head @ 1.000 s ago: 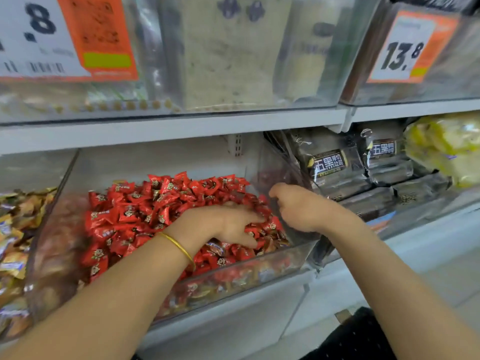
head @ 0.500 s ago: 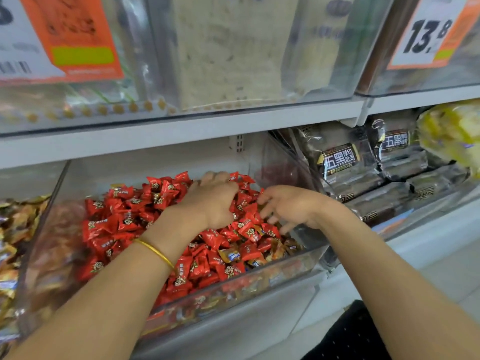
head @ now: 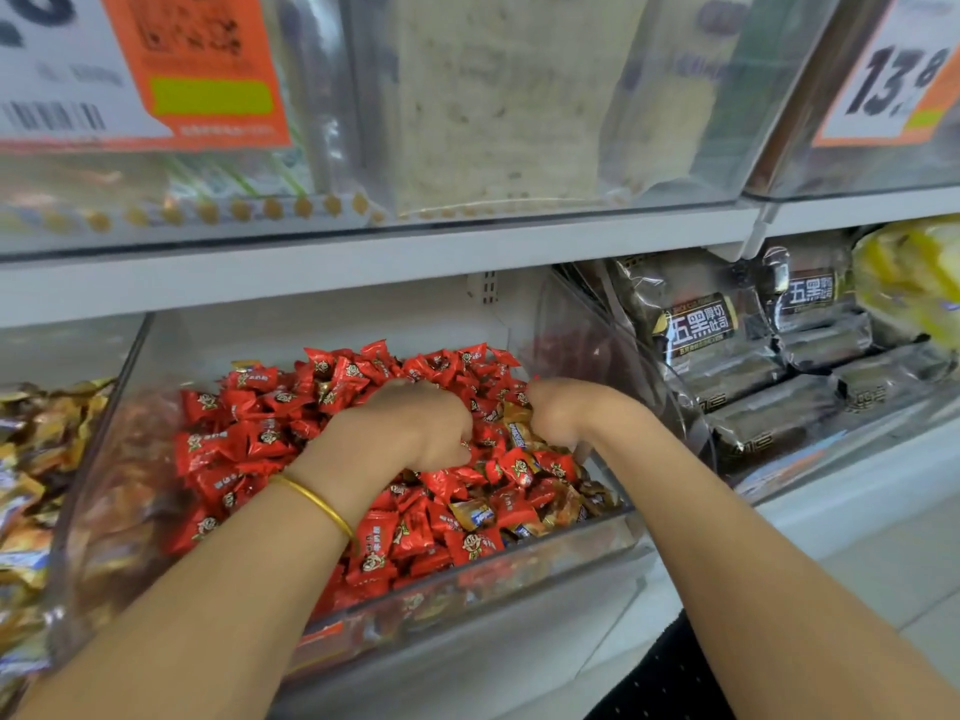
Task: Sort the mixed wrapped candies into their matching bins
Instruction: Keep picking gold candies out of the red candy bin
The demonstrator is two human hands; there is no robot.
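Down on the lower shelf, head cam: the clear bin (head: 519, 558) is heaped with red candies (head: 249, 439), with a few gold-brown strays (head: 470, 513) around 4 o'clock in the pile. Her left hand (head: 415, 428) has its fingers curled into the red candies, grabbing some. Just beside it at 3 o'clock, the right hand (head: 561, 413) has its fingers tucked under, so I can't tell if it's holding anything.
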